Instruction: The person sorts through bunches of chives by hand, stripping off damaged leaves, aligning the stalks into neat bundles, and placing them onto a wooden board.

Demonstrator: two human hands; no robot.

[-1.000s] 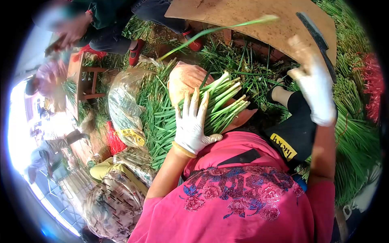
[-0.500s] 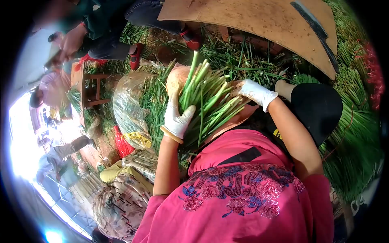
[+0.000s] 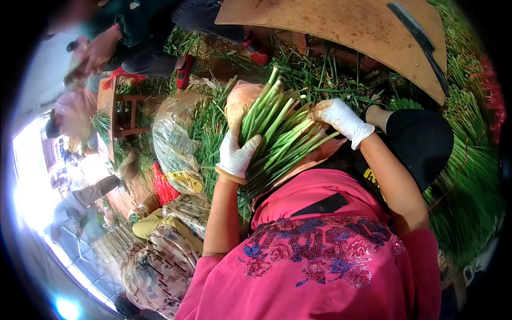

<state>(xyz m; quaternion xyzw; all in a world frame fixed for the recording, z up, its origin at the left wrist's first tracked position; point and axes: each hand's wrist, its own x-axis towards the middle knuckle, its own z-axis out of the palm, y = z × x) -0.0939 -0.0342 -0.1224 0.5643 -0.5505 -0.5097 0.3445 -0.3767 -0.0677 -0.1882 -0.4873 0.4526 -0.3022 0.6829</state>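
A thick bundle of green stalks (image 3: pixel 272 125), which look like garlic scapes, lies slantwise over my lap with its pale cut ends pointing up and to the right. My left hand (image 3: pixel 237 152), in a white glove with stained fingers, wraps the bundle from the left, thumb across the front. At the right end of the stalks is my right hand (image 3: pixel 338 120), also gloved. Its fingers are closed on some pale stalk tips; the exact grip is partly hidden.
A wooden board (image 3: pixel 330 26) with a long dark blade (image 3: pixel 413 32) is at the top. Long green stalks (image 3: pixel 469 197) are piled at right. Clear plastic bags (image 3: pixel 178 138) and a red net bag (image 3: pixel 164 184) sit at left. Other people work nearby, one in red shoes (image 3: pixel 184 72).
The view has shifted slightly. My right fingers have closed in at the stalk tips, which now sit more gathered. The left hand keeps its hold on the bundle.
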